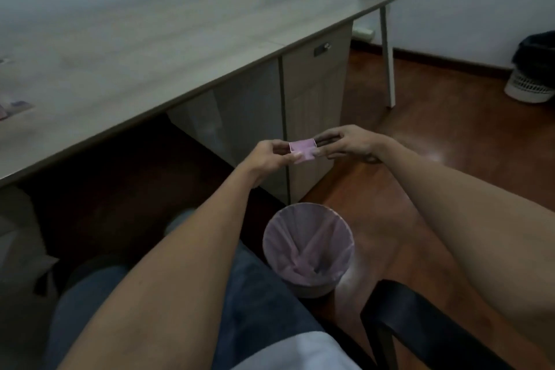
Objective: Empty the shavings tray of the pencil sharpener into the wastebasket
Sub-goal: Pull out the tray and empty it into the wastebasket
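Observation:
A small pink pencil sharpener [302,151] hangs in the air between both hands, out past the wastebasket. My left hand [270,156] pinches its left end. My right hand [348,144] pinches a darker part [326,139] that sticks out at the sharpener's right end; whether this is the shavings tray I cannot tell. The round wastebasket [309,249], lined with a pale pink bag, stands on the floor below and nearer to me, beside my right knee. Its inside looks empty apart from the folded bag.
A long wooden desk [150,48] runs along the left with a cabinet [315,93] under it, just behind the hands. A black chair arm [420,321] is at the lower right. A second white bin with a black bag [531,75] stands far right by the wall.

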The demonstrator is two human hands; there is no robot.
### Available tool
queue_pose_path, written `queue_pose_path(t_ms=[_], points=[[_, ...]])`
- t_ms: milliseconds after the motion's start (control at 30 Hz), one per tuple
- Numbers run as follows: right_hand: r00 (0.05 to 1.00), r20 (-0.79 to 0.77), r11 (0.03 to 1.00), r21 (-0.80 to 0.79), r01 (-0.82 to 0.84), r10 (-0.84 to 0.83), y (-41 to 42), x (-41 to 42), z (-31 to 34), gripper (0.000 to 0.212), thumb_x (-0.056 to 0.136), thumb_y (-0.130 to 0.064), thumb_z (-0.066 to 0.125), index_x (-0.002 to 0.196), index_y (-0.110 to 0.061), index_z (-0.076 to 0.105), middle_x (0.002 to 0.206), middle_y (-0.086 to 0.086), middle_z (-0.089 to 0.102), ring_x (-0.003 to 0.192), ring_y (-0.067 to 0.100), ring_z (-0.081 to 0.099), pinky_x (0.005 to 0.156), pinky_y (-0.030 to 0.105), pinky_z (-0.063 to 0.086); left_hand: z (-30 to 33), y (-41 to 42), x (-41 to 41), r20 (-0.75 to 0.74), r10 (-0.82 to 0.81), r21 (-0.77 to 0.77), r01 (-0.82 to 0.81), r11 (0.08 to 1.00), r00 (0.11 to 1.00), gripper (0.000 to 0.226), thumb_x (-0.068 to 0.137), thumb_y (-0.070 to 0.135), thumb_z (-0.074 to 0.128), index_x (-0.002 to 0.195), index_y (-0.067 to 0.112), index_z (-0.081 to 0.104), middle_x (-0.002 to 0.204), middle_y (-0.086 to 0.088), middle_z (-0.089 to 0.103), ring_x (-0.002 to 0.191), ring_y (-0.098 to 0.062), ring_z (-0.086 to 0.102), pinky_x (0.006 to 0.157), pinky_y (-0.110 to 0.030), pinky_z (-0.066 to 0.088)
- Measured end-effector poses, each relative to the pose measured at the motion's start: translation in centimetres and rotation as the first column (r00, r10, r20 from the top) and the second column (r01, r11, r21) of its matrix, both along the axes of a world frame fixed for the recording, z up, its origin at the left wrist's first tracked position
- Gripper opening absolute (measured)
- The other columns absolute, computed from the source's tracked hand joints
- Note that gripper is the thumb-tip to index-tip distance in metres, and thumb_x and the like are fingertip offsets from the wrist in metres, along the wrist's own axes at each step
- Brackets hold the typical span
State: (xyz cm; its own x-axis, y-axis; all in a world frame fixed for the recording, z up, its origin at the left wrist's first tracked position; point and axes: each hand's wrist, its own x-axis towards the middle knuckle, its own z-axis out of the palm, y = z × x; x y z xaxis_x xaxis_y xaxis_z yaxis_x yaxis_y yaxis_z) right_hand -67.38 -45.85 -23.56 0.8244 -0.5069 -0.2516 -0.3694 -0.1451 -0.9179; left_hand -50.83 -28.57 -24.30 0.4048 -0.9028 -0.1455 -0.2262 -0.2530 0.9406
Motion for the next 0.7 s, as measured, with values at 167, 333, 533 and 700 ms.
queue_pose_path(t_ms=[167,333,533,700], points=[[0.999,-0.047,0.981,0.192,0.031,-0.023,0.7,-0.2,-7.3,0.054,0.075,-0.009,0.085,0.125,-0.001,0.066,0.125,0.012,0.071,0.11,0.016,0.069,0.097,0.028,0.054,-6.4,0.5,-0.7,-0.113,0.036,0.096,-0.025,0.995,0.993,0.046,0.087,0.015,0.075,0.127,-0.002,0.063,0.117,-0.012,0.069,0.11,-0.022,0.065,0.094,-0.023,0.053],[0.98,-0.191,0.949,0.315,0.013,0.05,1.1,-1.3,-12.0,0.05,0.08,-0.007,0.08,0.126,0.0,0.063,0.112,0.01,0.075,0.094,0.011,0.071,0.094,0.027,0.055,-12.3,0.1,-1.3,-0.239,0.069,0.28,0.0,0.96,0.969,0.063,0.081,0.024,0.08,0.133,-0.002,0.058,0.129,-0.016,0.065,0.114,-0.025,0.066,0.097,-0.032,0.055],[0.935,-0.323,0.901,0.433,0.011,0.144,0.7,-2.6,-15.5,0.039,0.076,-0.011,0.084,0.108,0.008,0.072,0.106,0.021,0.075,0.095,0.02,0.072,0.089,0.025,0.058,-15.0,-0.9,-2.5,-0.435,0.127,0.438,0.087,0.895,0.891,0.05,0.086,0.004,0.074,0.129,-0.014,0.056,0.123,-0.018,0.065,0.102,-0.02,0.068,0.088,-0.024,0.059],[0.907,-0.403,0.834,0.537,0.126,0.122,1.5,-3.1,-16.1,0.042,0.082,-0.01,0.078,0.117,0.011,0.067,0.113,0.024,0.074,0.112,0.029,0.071,0.1,0.033,0.053,-15.8,-1.7,-3.2,-0.506,0.191,0.524,0.123,0.843,0.841,0.043,0.088,0.004,0.071,0.126,-0.013,0.059,0.126,-0.024,0.066,0.113,-0.026,0.067,0.099,-0.034,0.054]])
